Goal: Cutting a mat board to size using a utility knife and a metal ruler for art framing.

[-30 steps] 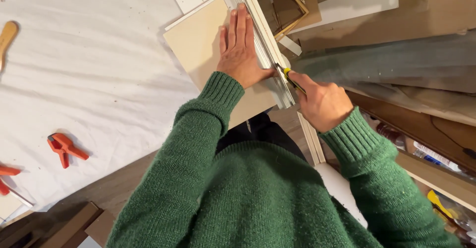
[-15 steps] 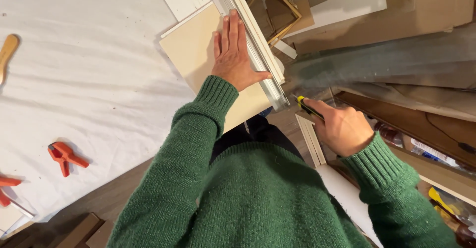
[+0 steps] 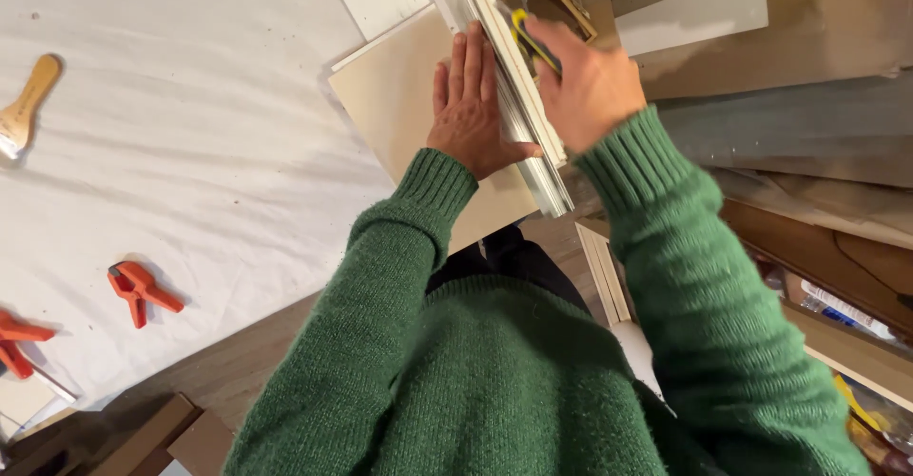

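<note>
Head view, hands: left (image 3: 471, 105) pinning straightedge (image 3: 514, 86) lengthwise away, right (image 3: 585, 81) gripping knife (image 3: 533, 43)

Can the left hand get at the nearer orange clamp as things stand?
Probably yes, but only by letting go: the left hand lies flat on the metal ruler over the board. The clamp lies alone on the white cloth, with nothing between.
</note>
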